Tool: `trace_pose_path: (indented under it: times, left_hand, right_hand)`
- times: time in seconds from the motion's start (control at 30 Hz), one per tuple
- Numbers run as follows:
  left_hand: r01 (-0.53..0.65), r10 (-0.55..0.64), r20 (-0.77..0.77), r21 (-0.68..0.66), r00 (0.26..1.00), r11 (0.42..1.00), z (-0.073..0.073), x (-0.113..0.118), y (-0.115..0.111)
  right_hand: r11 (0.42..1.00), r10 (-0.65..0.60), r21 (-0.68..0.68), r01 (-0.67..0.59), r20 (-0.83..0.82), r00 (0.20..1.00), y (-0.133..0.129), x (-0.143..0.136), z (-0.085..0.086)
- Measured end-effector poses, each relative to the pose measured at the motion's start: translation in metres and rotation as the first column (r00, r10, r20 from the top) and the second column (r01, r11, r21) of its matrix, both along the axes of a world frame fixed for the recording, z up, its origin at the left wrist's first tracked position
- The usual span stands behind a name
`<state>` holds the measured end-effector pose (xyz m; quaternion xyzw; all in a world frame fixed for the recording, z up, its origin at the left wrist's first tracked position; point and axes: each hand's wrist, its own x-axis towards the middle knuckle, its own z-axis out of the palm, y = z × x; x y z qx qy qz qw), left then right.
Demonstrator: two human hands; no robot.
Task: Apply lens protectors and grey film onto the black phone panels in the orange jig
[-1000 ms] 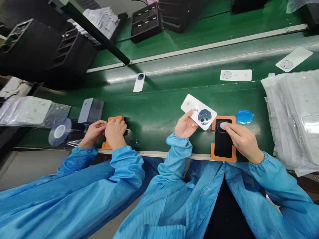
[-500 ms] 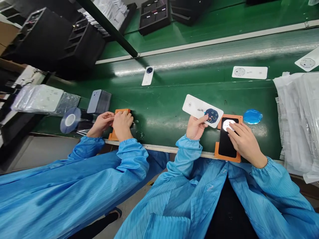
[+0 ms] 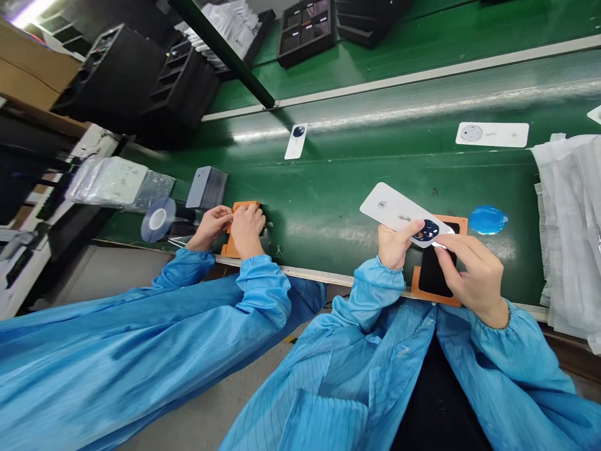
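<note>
Panel (image 3: 389,205) is held in the left grip (image 3: 393,246); right grip (image 3: 476,269) touches its other end, pinch unclear; 1 orange jig (image 3: 416,283) lies beneath, blue film (image 3: 488,220) beyond the right grip.

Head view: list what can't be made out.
All in head view:
White phone back panel: print too small.
Near orange fixture: partly behind that panel and the right hand.
Far-right panel: cut off by the edge.
Co-worker's orange fixture: partly covered by their hands.
</note>
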<state>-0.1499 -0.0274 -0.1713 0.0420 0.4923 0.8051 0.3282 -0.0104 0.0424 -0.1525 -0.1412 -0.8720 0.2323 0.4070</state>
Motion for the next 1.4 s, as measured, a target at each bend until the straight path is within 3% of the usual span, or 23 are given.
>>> trace_pose_path:
  times: [0.13, 0.27, 0.67, 0.97, 1.13, 1.4]
  left_hand:
    - [0.058, -0.065, -0.083, -0.085, 0.994, 0.995, -0.006, 0.017, 0.001]
    - [0.117, -0.119, -0.178, -0.023, 0.977, 0.993, -0.007, 0.032, -0.003]
    - [0.079, -0.108, -0.333, -0.100, 0.937, 0.992, -0.013, 0.044, -0.010]
    - [0.171, -0.226, -0.441, -0.161, 0.869, 0.972, -0.006, 0.048, -0.019]
    - [0.174, -0.217, -0.399, -0.143, 0.891, 0.974, -0.005, 0.049, -0.017]
    - [0.155, -0.157, -0.015, -0.086, 0.988, 0.984, 0.023, 0.044, -0.017]
  right_hand:
    - [0.986, -0.164, -0.017, 0.165, 0.024, 0.986, 0.000, -0.014, -0.011]
    - [0.967, -0.250, -0.061, 0.249, -0.011, 0.968, 0.002, -0.018, -0.012]
    - [0.949, -0.291, -0.143, 0.282, -0.045, 0.956, 0.003, -0.019, -0.004]
    - [0.938, -0.302, -0.196, 0.286, -0.059, 0.951, 0.006, -0.019, -0.002]
    - [0.948, -0.266, -0.205, 0.243, -0.093, 0.959, 0.007, -0.017, -0.004]
    - [0.954, -0.268, -0.161, 0.253, -0.075, 0.961, 0.008, -0.016, -0.003]
